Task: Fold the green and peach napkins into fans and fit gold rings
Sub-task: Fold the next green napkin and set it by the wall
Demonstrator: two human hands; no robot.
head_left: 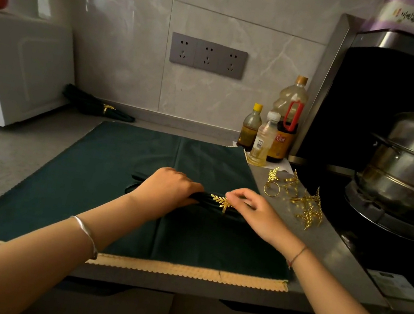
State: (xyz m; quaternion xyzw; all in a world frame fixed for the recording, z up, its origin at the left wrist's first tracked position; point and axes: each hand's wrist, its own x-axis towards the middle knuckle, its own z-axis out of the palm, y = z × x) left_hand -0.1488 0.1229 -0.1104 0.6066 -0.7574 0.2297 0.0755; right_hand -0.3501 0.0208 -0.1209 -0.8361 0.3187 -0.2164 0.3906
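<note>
The left hand point(168, 186) grips the green napkin point(204, 197), likely soft, mid-counter; the right hand point(249, 209) pinches its stiff gold ring point(223, 203); hold beside it.

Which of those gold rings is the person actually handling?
The gold ring around the folded green napkin, pinched by the right hand. The loose rings lie untouched by the stove; another ring sits on the back napkin.

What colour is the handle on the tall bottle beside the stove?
The handle is red; the head view shows it.
</note>
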